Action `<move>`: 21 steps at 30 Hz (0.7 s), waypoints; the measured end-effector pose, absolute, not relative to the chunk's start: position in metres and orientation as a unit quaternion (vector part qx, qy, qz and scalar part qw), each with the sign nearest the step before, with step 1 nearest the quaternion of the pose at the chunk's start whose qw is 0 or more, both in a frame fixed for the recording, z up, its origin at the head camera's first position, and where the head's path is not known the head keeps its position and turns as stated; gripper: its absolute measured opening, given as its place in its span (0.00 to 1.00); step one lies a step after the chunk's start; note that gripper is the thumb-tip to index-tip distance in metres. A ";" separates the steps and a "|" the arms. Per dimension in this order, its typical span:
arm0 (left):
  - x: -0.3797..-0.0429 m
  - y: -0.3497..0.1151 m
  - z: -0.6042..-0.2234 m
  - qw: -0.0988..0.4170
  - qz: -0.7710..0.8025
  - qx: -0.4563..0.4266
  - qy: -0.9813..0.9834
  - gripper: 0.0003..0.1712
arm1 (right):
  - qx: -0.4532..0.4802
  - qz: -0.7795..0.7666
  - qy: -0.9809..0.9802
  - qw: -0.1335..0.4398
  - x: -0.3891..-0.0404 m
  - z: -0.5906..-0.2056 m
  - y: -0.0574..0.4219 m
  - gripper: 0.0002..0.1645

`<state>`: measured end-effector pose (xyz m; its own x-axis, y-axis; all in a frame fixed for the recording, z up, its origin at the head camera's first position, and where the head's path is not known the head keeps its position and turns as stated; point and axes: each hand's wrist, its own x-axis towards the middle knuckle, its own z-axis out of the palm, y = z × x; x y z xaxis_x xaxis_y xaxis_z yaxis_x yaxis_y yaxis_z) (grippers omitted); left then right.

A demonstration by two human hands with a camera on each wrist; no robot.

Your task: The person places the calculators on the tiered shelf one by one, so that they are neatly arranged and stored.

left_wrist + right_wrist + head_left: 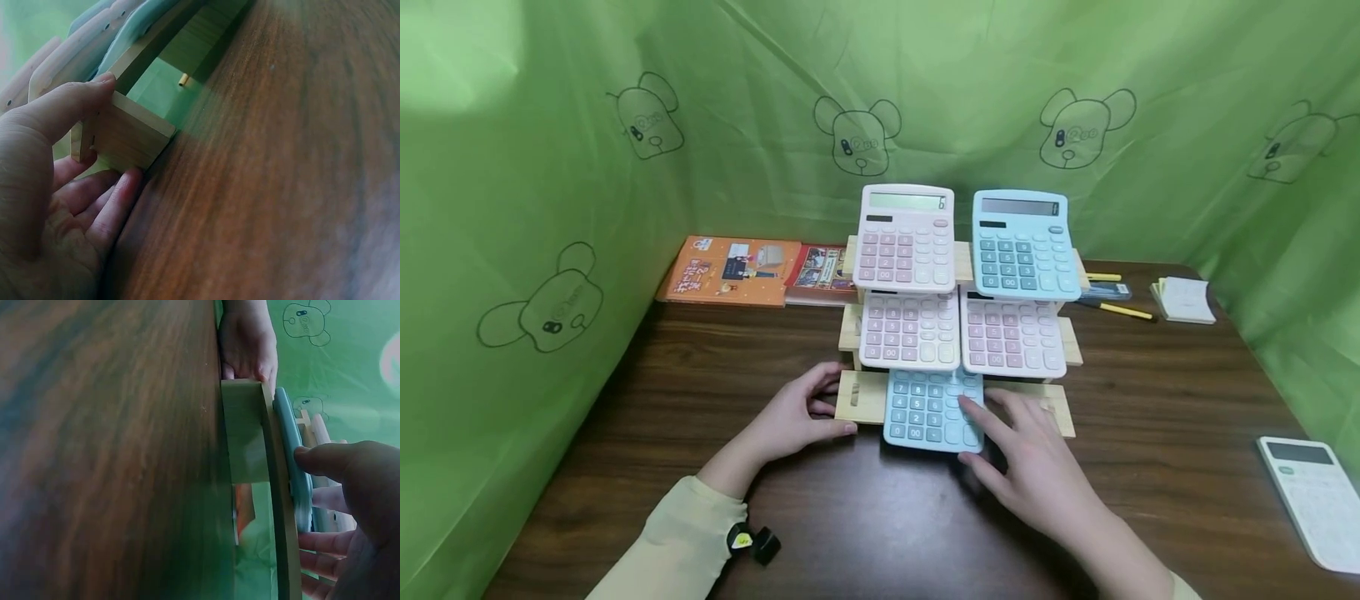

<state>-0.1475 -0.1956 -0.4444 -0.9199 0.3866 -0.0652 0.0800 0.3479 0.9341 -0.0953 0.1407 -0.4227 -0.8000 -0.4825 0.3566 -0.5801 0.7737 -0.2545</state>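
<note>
A three-step wooden rack [861,397] carries several calculators. My left hand [793,414] grips the left end of its lowest step, thumb at the front and fingers behind; the left wrist view shows the thumb on the wooden end [134,131]. On that step leans a blue calculator [917,417], its top hidden behind the row above. My right hand [1033,454] touches it with fairly straight fingers: index fingertip over the keys, thumb at the lower right corner. In the right wrist view, the thumb meets the edge of the blue calculator [294,450].
Pink calculators [910,329] [1011,333] fill the middle step. Above them stand a pink calculator [906,242] and a blue one [1026,246]. Books [730,271] lie back left; pens [1127,312] and a notepad [1183,298] back right. A white calculator [1311,500] rests far right.
</note>
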 end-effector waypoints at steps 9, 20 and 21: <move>-0.160 -0.201 -0.473 0.134 0.547 0.162 0.810 0.46 | 0.289 0.189 -0.929 0.131 -0.100 -0.423 0.125 0.39; -0.158 -0.206 -0.471 0.126 0.562 0.194 0.794 0.41 | 0.283 0.201 -0.929 0.130 -0.103 -0.423 0.108 0.39; -0.157 -0.207 -0.472 0.127 0.561 0.192 0.795 0.42 | 0.282 0.201 -0.929 0.130 -0.103 -0.423 0.108 0.39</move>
<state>-0.1573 -0.2067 -0.4720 -0.8944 0.4471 0.0135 0.1626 0.2970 0.9409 -0.1029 0.1076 -0.4232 -0.8065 -0.4723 0.3555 -0.5769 0.7601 -0.2989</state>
